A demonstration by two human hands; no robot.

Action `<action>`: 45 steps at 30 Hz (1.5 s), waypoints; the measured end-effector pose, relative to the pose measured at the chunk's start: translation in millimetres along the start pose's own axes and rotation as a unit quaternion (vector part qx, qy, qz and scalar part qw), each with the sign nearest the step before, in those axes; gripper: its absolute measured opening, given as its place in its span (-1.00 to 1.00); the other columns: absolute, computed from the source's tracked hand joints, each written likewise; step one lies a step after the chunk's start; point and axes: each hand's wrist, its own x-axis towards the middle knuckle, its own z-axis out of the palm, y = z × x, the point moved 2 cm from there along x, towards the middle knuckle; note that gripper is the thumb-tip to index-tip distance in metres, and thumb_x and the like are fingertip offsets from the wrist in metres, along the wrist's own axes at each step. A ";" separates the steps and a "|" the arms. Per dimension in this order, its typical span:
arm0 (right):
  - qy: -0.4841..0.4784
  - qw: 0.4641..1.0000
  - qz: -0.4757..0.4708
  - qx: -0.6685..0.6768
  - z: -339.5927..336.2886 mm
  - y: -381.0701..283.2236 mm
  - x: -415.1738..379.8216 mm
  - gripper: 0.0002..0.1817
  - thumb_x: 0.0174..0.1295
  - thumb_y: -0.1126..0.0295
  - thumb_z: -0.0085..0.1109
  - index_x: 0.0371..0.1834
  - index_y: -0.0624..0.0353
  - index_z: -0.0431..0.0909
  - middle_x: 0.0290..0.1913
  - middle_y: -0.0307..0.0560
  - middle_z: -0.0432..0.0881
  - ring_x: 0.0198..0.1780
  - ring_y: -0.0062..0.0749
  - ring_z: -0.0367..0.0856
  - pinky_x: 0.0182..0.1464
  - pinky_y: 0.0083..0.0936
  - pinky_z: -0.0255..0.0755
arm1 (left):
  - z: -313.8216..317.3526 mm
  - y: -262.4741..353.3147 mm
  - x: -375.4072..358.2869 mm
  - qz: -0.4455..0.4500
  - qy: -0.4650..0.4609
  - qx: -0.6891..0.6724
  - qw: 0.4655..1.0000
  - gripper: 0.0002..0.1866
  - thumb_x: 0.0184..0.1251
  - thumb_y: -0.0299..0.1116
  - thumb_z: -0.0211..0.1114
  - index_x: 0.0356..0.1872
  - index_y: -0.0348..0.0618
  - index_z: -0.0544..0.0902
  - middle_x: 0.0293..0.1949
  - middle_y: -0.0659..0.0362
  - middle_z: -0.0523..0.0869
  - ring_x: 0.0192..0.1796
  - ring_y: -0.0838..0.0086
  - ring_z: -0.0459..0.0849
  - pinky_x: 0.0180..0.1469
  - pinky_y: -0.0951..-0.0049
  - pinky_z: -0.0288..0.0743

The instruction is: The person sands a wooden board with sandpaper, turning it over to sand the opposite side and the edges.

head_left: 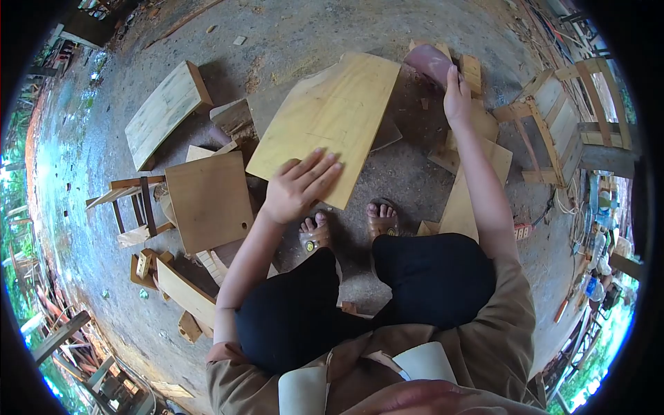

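Note:
A yellowish wooden board point(339, 111) lies tilted in front of my feet, on top of a greyish board. My left hand point(301, 185) rests flat on its near left part, fingers spread. Off to the right, my right hand point(456, 100) holds a reddish-brown sheet point(430, 63) that looks like sandpaper, pinched at its right edge. Beneath that sheet are small wood pieces point(471, 72). The sheet and the yellowish board are apart.
A square board point(209, 202) and a pale board point(168, 114) lie to the left. Wooden frames point(553, 128) stand at the right, with a long board point(477, 190) nearer me. A power strip point(523, 232) and bottles point(600, 242) are farther right.

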 end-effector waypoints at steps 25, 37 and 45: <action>-0.296 0.853 -0.218 -0.370 66.4 -3.9 -51.1 -0.60 0.31 0.02 -0.37 0.17 -0.32 0.29 0.24 -0.46 0.27 0.30 -0.51 0.15 0.22 0.35 -0.31 | 47.7 -10.9 -56.1 -0.107 -0.153 -0.038 0.982 -0.40 -0.21 -0.51 0.22 0.04 0.06 0.50 0.13 0.27 0.47 0.23 0.41 0.34 0.21 0.26 0.15; -0.465 0.798 -0.260 -0.282 78.5 -30.6 -101.1 -0.63 0.30 0.09 -0.34 0.16 -0.47 0.27 0.30 -0.48 0.18 0.30 -0.43 0.17 0.23 0.33 -0.50 | 53.1 -6.9 -60.2 -0.159 -0.133 -0.034 0.978 -0.40 -0.22 -0.54 0.20 0.03 0.14 0.52 0.12 0.32 0.48 0.22 0.44 0.36 0.19 0.27 0.14; -0.442 0.802 -0.169 -0.365 78.8 -54.4 -76.8 -0.54 0.33 0.03 -0.59 0.21 -0.35 0.24 0.32 -0.38 0.10 0.38 -0.30 -0.06 0.28 0.19 -0.59 | 52.1 -6.9 -58.2 -0.173 -0.146 -0.044 0.973 -0.38 -0.22 -0.53 0.20 0.05 0.16 0.50 0.14 0.33 0.45 0.24 0.46 0.34 0.19 0.26 0.13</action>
